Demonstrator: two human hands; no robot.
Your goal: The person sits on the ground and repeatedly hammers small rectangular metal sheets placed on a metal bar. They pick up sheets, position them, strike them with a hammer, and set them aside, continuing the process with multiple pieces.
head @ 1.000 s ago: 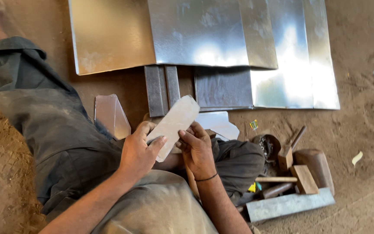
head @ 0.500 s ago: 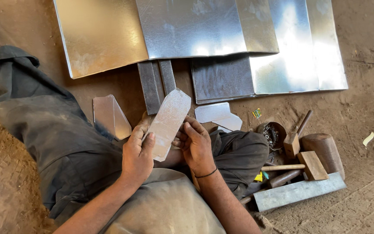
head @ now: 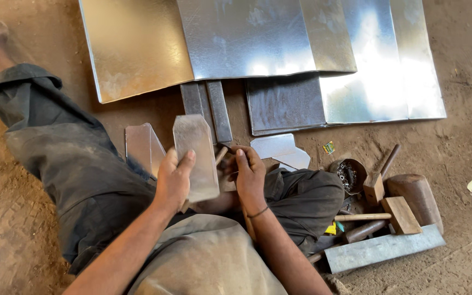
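Note:
I sit on a dirt floor with my legs out in dark trousers. My left hand [head: 173, 177] grips a small cut piece of sheet metal [head: 196, 155] by its left edge, held almost upright above my lap. My right hand [head: 248, 176] is beside the piece's right edge, fingers closed on a thin dark tool [head: 225, 146] whose tip is near the metal. Another cut metal piece [head: 143, 146] lies on the ground just left of the held one.
Large shiny metal sheets [head: 258, 49] lie ahead on the ground, with narrow strips [head: 208, 106] and small offcuts [head: 279, 150] nearer. To my right are wooden mallets [head: 397, 210], a small tin of hardware [head: 349, 173] and a long metal bar [head: 383, 248].
The held metal piece has swung from a slant to nearly upright. My right hand has shifted off its face to its right edge.

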